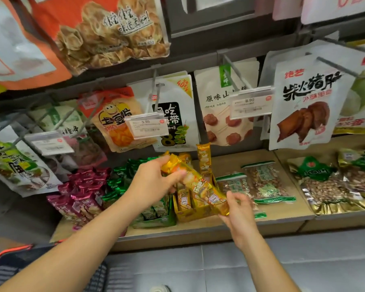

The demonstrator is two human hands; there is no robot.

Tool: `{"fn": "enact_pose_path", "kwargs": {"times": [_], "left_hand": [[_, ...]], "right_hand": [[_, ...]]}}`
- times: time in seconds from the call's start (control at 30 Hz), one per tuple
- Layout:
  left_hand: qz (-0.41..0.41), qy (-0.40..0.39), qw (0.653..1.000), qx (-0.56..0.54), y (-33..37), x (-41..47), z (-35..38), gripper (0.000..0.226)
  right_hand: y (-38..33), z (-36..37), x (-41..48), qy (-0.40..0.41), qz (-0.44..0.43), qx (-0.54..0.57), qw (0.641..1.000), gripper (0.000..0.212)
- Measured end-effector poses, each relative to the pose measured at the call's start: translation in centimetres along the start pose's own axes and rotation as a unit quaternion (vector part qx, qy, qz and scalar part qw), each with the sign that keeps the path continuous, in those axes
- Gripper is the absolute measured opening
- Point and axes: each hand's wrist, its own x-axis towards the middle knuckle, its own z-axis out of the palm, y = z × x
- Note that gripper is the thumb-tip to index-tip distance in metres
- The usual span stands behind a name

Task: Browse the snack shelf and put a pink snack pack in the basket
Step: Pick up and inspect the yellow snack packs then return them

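holding yellow pack (199,185) above yellow box (188,216)

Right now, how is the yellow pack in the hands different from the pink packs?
The yellow pack is gold; the pink packs are magenta. The left hand and right hand hold the yellow pack tilted; the pink packs lie heaped on the shelf. Both are shiny wrappers.

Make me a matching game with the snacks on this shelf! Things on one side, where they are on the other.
Things
1. yellow pack
2. pink packs
3. green packs
4. basket

Places
A. bottom left corner, below the shelf
B. held by the left hand and right hand
C. left end of the shelf
D. on the shelf, just right of the pink ones

Pairs: 1-B, 2-C, 3-D, 4-A
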Motion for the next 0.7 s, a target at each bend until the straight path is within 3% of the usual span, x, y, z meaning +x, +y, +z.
{"fn": "enact_pose_path", "kwargs": {"times": [0.1,0.17,0.3,0.47,0.6,0.7], "left_hand": [[0.032,0.039,0.999,-0.002,-0.1,1.9,1.1,0.013],[0.038,0.044,0.997,0.055,-0.3,3.2,1.8,0.014],[0.044,0.012,0.986,0.158,-0.6,5.3,3.9,0.020],[0.053,-0.013,0.984,0.169,-1.3,7.1,8.0,0.026],[-0.018,0.008,0.994,0.106,-1.8,9.1,10.0,0.029],[-0.050,0.029,0.994,0.093,-1.9,10.5,10.6,0.045]], "right_hand": [[0.7,-0.2,1.0,0.028,-0.074,-0.141,0.987,0.020],[1.3,-0.5,1.6,0.028,-0.116,-0.216,0.969,0.021],[2.3,-0.1,2.5,-0.022,-0.131,-0.371,0.919,0.043],[3.1,1.0,3.1,-0.073,-0.146,-0.444,0.881,0.052],[3.4,1.0,3.7,-0.057,-0.158,-0.475,0.864,0.049],[3.6,1.3,3.4,-0.034,-0.177,-0.498,0.849,0.052]]}}
